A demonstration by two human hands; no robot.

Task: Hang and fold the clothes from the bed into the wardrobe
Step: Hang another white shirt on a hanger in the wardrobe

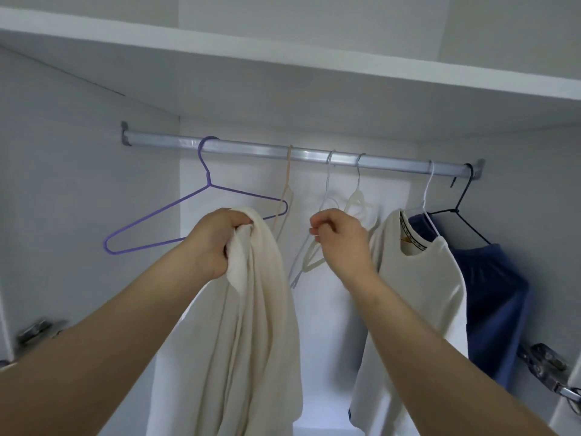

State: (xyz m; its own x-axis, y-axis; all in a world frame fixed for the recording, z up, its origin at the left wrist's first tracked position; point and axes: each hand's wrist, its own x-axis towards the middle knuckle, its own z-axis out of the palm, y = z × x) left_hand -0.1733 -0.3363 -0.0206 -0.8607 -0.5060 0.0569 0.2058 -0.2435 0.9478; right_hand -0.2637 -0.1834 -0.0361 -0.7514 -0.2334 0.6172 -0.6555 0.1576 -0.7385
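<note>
My left hand (217, 242) grips a bunched cream garment (251, 341) that hangs down in front of the open wardrobe. My right hand (339, 239) pinches a thin white wire hanger (303, 262) that hangs from the metal rail (308, 154). An empty purple hanger (176, 212) hangs at the left of the rail, partly behind my left hand. A peach hanger (286, 196) and a cream hanger (356, 199) hang near the middle. On the right hang a cream T-shirt (418, 297) on a white hanger and a navy garment (493, 309) on a black hanger.
A white shelf (283, 58) runs above the rail. Door hinges sit at the lower left (37, 332) and lower right (547, 369). The wardrobe's white back wall (327, 325) shows between the held garment and the cream T-shirt.
</note>
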